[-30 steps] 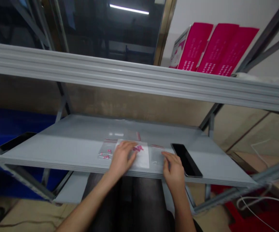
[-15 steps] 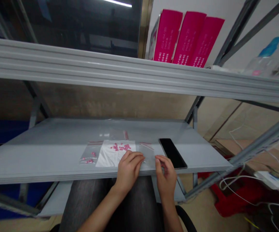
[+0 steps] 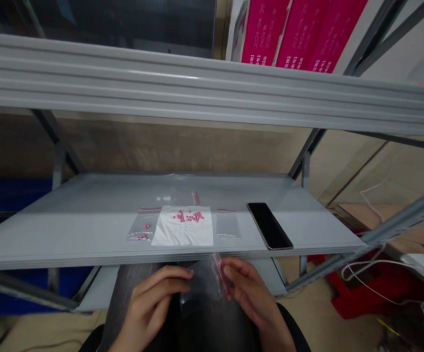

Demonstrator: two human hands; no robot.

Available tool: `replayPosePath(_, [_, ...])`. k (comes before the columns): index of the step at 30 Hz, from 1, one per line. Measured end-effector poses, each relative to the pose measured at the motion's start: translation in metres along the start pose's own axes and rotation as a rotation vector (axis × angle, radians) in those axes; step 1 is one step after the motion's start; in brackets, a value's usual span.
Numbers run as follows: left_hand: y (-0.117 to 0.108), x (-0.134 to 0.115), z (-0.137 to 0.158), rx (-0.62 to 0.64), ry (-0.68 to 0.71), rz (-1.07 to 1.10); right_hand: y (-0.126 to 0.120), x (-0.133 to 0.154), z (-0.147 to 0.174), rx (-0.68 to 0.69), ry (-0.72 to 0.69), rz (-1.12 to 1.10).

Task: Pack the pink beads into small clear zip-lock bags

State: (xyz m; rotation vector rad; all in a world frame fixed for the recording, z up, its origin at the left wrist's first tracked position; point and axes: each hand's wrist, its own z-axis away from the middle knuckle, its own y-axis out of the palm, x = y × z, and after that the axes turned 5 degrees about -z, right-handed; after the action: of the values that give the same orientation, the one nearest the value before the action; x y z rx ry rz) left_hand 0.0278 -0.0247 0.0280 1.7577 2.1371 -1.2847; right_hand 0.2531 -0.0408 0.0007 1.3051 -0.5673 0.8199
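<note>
1 clear zip bag is pinched at its red-striped end by the right hand, over the lap. Near its far end, the left hand is held with loosely bent fingers; contact cannot be told. Pink pellets are spread on a white sheet.

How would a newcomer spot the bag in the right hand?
Find the grey shelf bearing the black phone. Just in front of its near edge, the right hand grips a clear bag by its red-striped end. The other clear bags lie on the shelf; this one is held off it.
</note>
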Motion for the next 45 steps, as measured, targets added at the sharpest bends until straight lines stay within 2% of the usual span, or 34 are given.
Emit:
replayPosePath(2, [-0.005,0.002,0.003,-0.002,-0.029,0.002,0.001,-0.004,0.001,0.061,0.035,0.055])
replayPosePath(6, [-0.009,0.009,0.008,-0.03,-0.152,0.033,0.006,-0.01,0.003,0.085,0.073,0.094])
replayPosePath(8, [-0.008,0.014,0.012,-0.115,-0.268,0.019,0.009,-0.012,0.004,0.086,0.098,0.101])
replayPosePath(10, [-0.005,0.016,0.015,-0.254,-0.386,-0.026,0.012,-0.015,0.004,0.074,0.116,0.105])
replayPosePath(12, [-0.001,0.013,0.016,-0.324,-0.448,-0.057,0.015,-0.019,0.004,0.066,0.122,0.122])
replayPosePath(13, [0.001,0.008,0.015,-0.297,-0.453,-0.056,0.018,-0.022,0.004,0.065,0.116,0.141])
replayPosePath(16, [0.01,-0.01,0.009,-0.058,-0.425,-0.006,0.027,-0.033,0.004,0.075,0.064,0.215])
replayPosePath(18, [0.017,-0.021,0.006,0.055,-0.439,0.023,0.032,-0.04,0.005,0.1,0.013,0.257])
replayPosePath(21, [0.023,-0.027,0.005,0.1,-0.554,0.124,0.037,-0.046,0.006,0.123,-0.006,0.315])
replayPosePath(25, [0.022,-0.023,0.007,0.149,-0.663,0.322,0.036,-0.04,0.006,0.144,0.074,0.34])
replayPosePath(28, [0.017,-0.024,0.006,0.203,-0.642,0.325,0.038,-0.033,0.007,0.173,0.049,0.332])
replayPosePath(31, [0.015,-0.027,0.006,0.241,-0.593,0.169,0.045,-0.03,0.012,0.128,-0.022,0.466])
replayPosePath(33, [0.015,-0.028,0.008,0.252,-0.564,0.059,0.051,-0.031,0.016,0.081,-0.147,0.663])
replayPosePath(36, [0.015,-0.028,0.012,0.217,-0.514,-0.085,0.056,-0.031,0.02,0.0,-0.413,0.976])
replayPosePath(39, [0.012,-0.027,0.014,0.16,-0.46,-0.217,0.057,-0.029,0.02,-0.106,-0.588,1.14])
replayPosePath(43, [0.007,-0.025,0.012,0.067,-0.313,-0.265,0.057,-0.023,0.02,-0.082,-0.54,1.108])
replayPosePath(45, [0.006,-0.022,0.012,0.082,-0.209,-0.281,0.058,-0.021,0.021,-0.071,-0.51,1.068])
